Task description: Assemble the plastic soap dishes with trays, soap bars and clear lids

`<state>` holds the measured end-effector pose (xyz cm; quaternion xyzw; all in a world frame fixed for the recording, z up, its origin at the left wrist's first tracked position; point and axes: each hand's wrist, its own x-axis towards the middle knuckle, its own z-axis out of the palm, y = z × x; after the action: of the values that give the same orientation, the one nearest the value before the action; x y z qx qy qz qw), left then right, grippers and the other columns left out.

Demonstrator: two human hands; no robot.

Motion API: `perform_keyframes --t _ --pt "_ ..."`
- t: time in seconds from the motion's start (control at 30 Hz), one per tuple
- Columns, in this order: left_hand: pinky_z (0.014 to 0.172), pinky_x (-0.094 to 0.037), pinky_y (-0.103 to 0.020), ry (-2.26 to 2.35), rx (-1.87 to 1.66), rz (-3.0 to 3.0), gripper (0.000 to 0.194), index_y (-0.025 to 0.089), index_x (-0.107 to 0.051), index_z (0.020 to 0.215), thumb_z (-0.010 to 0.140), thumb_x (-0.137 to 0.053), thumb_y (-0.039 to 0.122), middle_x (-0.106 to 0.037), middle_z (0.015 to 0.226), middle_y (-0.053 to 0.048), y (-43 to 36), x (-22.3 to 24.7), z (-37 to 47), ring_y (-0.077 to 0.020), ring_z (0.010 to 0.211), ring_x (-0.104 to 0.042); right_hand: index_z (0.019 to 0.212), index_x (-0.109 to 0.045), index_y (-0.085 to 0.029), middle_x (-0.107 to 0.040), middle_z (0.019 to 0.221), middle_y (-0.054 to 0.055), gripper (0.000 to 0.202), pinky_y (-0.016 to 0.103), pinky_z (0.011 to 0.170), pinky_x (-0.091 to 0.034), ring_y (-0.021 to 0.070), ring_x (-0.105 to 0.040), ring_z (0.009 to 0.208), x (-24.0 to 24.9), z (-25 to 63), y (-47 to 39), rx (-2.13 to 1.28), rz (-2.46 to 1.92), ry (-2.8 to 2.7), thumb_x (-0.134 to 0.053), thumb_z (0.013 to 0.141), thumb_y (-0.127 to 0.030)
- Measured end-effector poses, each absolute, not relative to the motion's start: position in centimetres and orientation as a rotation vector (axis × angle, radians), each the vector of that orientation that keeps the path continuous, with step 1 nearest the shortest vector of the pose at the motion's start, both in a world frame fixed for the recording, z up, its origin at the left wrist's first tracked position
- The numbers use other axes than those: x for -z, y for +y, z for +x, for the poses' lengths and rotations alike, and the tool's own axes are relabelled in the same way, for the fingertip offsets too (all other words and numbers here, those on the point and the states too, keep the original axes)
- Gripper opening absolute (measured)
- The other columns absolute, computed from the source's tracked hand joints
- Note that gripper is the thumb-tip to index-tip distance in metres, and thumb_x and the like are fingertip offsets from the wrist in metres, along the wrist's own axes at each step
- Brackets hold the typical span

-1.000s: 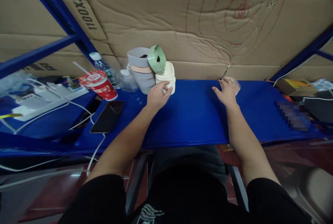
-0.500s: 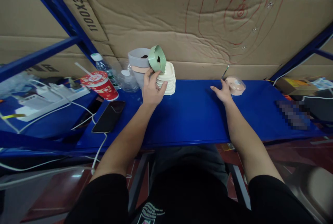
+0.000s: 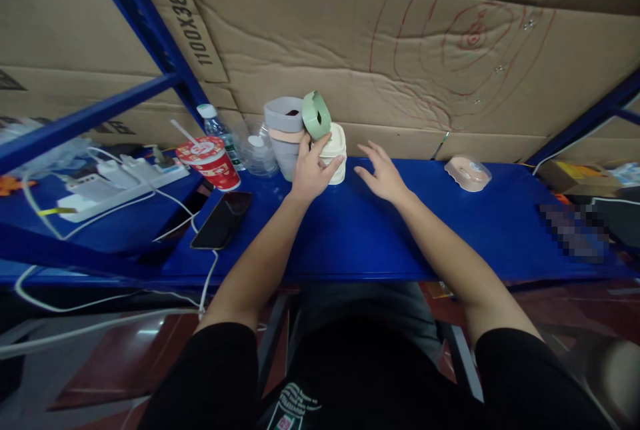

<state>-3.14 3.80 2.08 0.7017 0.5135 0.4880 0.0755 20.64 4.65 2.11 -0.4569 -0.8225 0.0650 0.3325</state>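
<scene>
A stack of cream square pieces, like lids or shallow boxes (image 3: pixel 339 140), stands near the back of the blue table. My left hand (image 3: pixel 313 173) lies against its front left side, thumb and fingers spread, just below a green ring-like piece (image 3: pixel 316 115). That green piece leans tilted on top of the stack, beside grey nested bins (image 3: pixel 284 125) with a peach band. To the right of the stack my right hand (image 3: pixel 383 173) hovers with its fingers apart and nothing in it. Contact between my left fingertips and the green piece is unclear.
Clear plastic containers (image 3: pixel 257 150), a water bottle (image 3: pixel 220 130), a red cup with straw (image 3: pixel 213 163) and a phone (image 3: pixel 223 220) stand or lie at left. A peach-coloured piece in clear plastic (image 3: pixel 467 173) sits at right. Cardboard (image 3: pixel 300 30) walls the back.
My right hand has moved left, away from the peach-coloured piece and towards the cream stack. My left hand stays at the stack. The view has shifted slightly.
</scene>
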Motion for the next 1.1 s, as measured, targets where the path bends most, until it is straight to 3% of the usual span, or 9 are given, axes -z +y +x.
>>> perform_keyframes --t 0.17,0.37,0.53,0.73,0.87,0.93,1.03,1.1 --pt "0.094 -0.063 -0.038 1.502 -1.452 2.106 0.078 0.031 -0.050 0.162 0.097 -0.067 0.070 -0.043 0.162 -0.016 4.7 -1.7 -3.1 -0.0144 0.085 -0.071 0.166 -0.042 -0.024 -0.045 0.172 0.016 0.063 0.070 0.124 -0.037 0.0405 -0.041 0.159 -3.2 16.2 6.3 -0.151 -1.296 -2.212 -0.048 0.109 -0.050" --pt "0.100 -0.063 -0.040 1.429 -1.521 2.190 0.080 0.033 -0.045 0.165 0.096 -0.072 0.064 -0.038 0.164 -0.015 4.8 -1.3 -3.7 -0.0144 0.087 -0.070 0.153 -0.059 -0.022 -0.068 0.152 0.012 0.047 0.057 0.119 -0.044 0.0351 -0.063 0.140 -3.2 15.2 6.6 -0.098 -1.261 -2.204 -0.047 0.111 -0.037" --pt "0.096 -0.063 -0.038 1.405 -1.584 2.247 0.076 0.025 -0.048 0.161 0.099 -0.064 0.067 -0.039 0.162 -0.017 3.5 -2.0 -3.7 -0.0206 0.101 -0.071 0.141 -0.067 -0.026 -0.076 0.140 0.010 0.037 0.061 0.118 -0.045 0.0354 -0.068 0.130 -3.3 15.6 6.5 -0.002 -1.224 -2.180 -0.047 0.112 -0.038" --pt "0.093 -0.064 -0.039 1.370 -1.730 2.255 0.075 0.026 -0.043 0.161 0.100 -0.063 0.066 -0.042 0.161 -0.019 3.7 -2.2 -4.0 -0.0282 0.120 -0.068 0.142 -0.064 -0.029 -0.060 0.161 0.011 0.038 0.058 0.105 -0.058 0.0371 -0.066 0.133 -2.6 17.3 6.9 0.046 -1.339 -2.111 -0.042 0.112 -0.036" --pt "0.091 -0.064 -0.036 1.408 -1.759 2.253 0.077 0.030 -0.034 0.165 0.102 -0.061 0.065 -0.042 0.161 -0.018 4.7 -1.7 -4.5 -0.0282 0.127 -0.064 0.145 -0.061 -0.030 -0.041 0.175 0.008 0.041 0.056 0.099 -0.061 0.0372 -0.066 0.132 -2.3 18.7 6.9 0.049 -1.357 -2.129 -0.038 0.112 -0.039" --pt "0.088 -0.064 -0.034 1.336 -1.833 2.268 0.072 0.029 -0.037 0.162 0.104 -0.057 0.066 -0.043 0.159 -0.018 4.9 -1.5 -4.7 -0.0277 0.127 -0.064 0.145 -0.059 -0.030 -0.040 0.175 0.007 0.041 0.053 0.098 -0.061 0.0361 -0.065 0.134 -2.3 19.5 6.7 0.087 -1.329 -2.142 -0.036 0.112 -0.041" --pt "0.084 -0.064 -0.033 1.227 -2.006 2.289 0.064 0.025 -0.048 0.152 0.105 -0.051 0.069 -0.052 0.150 -0.017 4.9 -1.5 -4.7 -0.0265 0.124 -0.066 0.140 -0.061 -0.023 -0.055 0.162 0.015 0.043 0.049 0.102 -0.058 0.0343 -0.061 0.137 -2.2 21.0 5.6 0.215 -1.271 -2.170 -0.033 0.114 -0.040" --pt "0.083 -0.064 -0.033 1.223 -2.080 2.315 0.058 0.024 -0.054 0.143 0.107 -0.048 0.068 -0.058 0.141 -0.015 4.7 -1.7 -4.7 -0.0252 0.123 -0.066 0.133 -0.065 -0.015 -0.067 0.143 0.021 0.044 0.047 0.101 -0.056 0.0343 -0.065 0.128 -2.2 21.9 4.4 0.319 -1.286 -2.190 -0.033 0.114 -0.040"
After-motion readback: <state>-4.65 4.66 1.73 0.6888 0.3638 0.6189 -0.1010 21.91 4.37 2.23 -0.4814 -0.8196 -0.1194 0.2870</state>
